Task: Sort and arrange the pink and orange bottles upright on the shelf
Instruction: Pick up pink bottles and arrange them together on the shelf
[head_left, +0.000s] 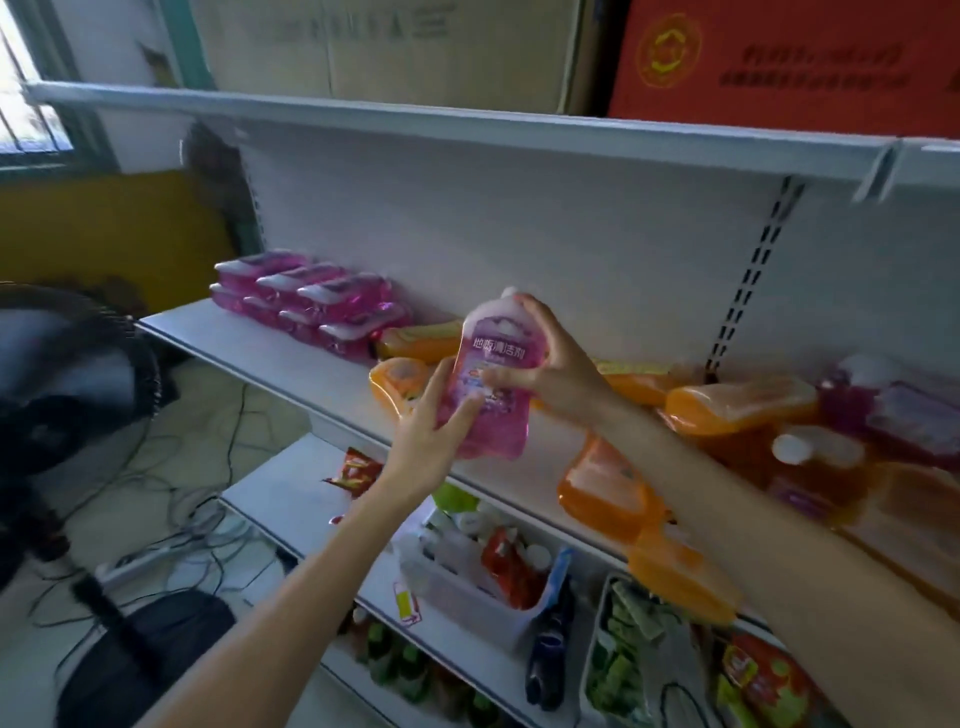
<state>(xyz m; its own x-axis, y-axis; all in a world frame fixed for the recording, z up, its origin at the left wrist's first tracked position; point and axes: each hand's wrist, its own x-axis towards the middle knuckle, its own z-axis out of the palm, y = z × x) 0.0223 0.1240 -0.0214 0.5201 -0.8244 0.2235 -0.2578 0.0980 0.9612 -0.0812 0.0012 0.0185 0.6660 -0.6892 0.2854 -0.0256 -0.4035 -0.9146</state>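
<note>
Holding a pink bottle of floor cleaner between both hands, we have it lifted in front of the middle shelf, cap up and leaning slightly to the left, clear of the shelf board. Our left grip curls round the bottle's lower left side, thumb on the front of the label. Our right grip wraps the upper right side, fingers closed near the neck and thumb laid across the label.

At the shelf's far left, a stack of pink bottles lies flat in two layers against the back panel. Just right of the stack, orange bottles lie on their sides behind the held bottle. More orange bottles are heaped on the right half, mixed with a few pink ones. One orange bottle lies at the front edge under our right forearm, and another hangs past the edge.

Below, a lower shelf carries a white basket of packets. A black fan stands on the floor to the left.
</note>
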